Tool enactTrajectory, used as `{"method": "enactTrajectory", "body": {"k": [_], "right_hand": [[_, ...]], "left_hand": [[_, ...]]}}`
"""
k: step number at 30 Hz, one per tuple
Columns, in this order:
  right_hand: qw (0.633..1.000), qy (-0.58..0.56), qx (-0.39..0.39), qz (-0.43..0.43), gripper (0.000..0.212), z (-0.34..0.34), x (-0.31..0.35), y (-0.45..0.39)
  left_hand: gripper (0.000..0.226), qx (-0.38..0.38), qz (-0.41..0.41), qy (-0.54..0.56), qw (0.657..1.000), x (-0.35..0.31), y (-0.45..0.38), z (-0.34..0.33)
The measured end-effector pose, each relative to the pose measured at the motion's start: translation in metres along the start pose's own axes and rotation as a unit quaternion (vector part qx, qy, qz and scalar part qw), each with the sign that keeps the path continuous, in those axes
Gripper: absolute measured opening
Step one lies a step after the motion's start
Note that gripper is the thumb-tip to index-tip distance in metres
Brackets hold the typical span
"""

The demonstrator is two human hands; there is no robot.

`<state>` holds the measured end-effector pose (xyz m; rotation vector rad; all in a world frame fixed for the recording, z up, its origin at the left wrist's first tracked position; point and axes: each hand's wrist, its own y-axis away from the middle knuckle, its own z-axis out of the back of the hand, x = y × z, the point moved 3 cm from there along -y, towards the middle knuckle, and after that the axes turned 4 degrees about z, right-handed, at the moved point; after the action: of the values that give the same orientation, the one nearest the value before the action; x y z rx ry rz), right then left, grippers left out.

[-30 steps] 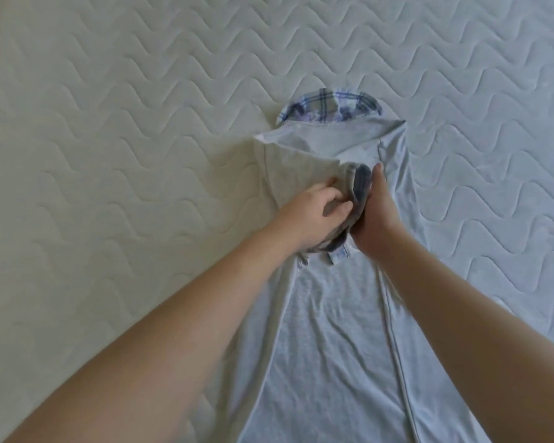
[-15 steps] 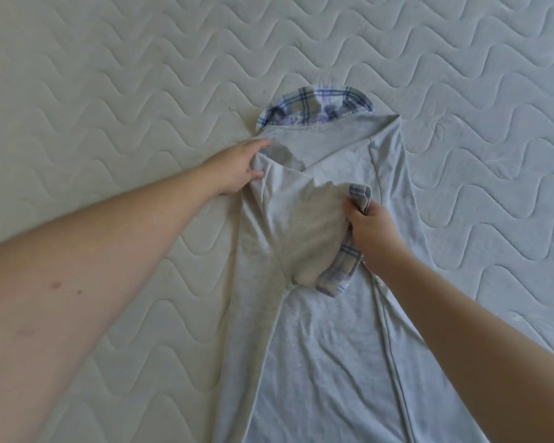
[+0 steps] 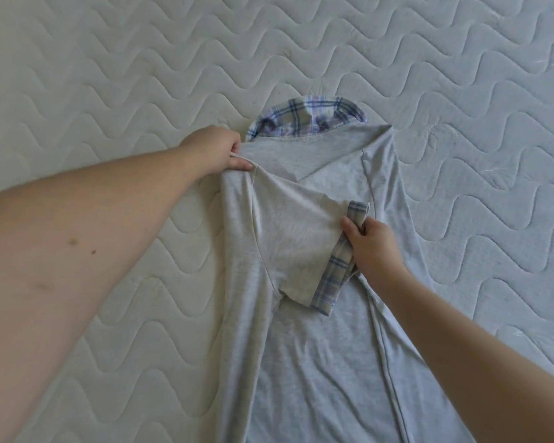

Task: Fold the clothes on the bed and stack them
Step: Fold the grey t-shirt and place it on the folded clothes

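Note:
A light grey shirt (image 3: 320,353) with a blue plaid collar (image 3: 307,121) lies lengthwise on the bed, both long sides folded inward. Its left short sleeve (image 3: 296,241) is laid across the chest, ending in a plaid cuff (image 3: 333,279). My left hand (image 3: 216,151) pinches the shirt's left shoulder edge just below the collar. My right hand (image 3: 370,244) grips the plaid cuff at the sleeve's end, holding the sleeve stretched flat. The shirt's lower part runs out of the bottom of the view.
The shirt rests on a white mattress (image 3: 109,75) quilted with wavy lines, which fills the whole view. No other clothes or bed edges show.
My left hand left the sleeve cuff and went up to the shirt's left shoulder, which it now pinches. My right hand took the cuff and keeps the sleeve spread across the chest.

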<state>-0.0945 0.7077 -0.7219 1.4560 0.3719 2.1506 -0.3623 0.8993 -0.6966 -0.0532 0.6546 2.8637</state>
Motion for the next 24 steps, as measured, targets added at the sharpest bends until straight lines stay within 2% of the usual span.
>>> {"method": "enactTrajectory", "body": {"k": [4, 8, 12, 18, 24], "right_hand": [[1.0, 0.0, 0.019, -0.006, 0.023, 0.0, 0.001, 0.0], [0.995, -0.021, 0.095, -0.025, 0.02, 0.001, 0.003, 0.006], [0.994, -0.037, 0.095, -0.029, 0.016, 0.002, 0.003, 0.006], [0.993, -0.052, 0.101, -0.036, 0.009, 0.0, 0.006, 0.007], [0.995, -0.048, 0.08, -0.029, 0.014, 0.008, -0.002, 0.01]], "left_hand": [[0.042, -0.016, 0.005, 0.163, 0.986, 0.011, 0.004, -0.01], [0.041, -0.017, -0.013, 0.241, 0.97, 0.03, 0.006, -0.012], [0.019, -0.039, -0.028, 0.146, 0.988, 0.043, 0.0, -0.003], [0.028, 0.081, -0.069, 0.041, 0.993, 0.032, -0.004, -0.01], [0.019, 0.083, -0.047, -0.01, 0.995, 0.023, -0.008, -0.015]]}}
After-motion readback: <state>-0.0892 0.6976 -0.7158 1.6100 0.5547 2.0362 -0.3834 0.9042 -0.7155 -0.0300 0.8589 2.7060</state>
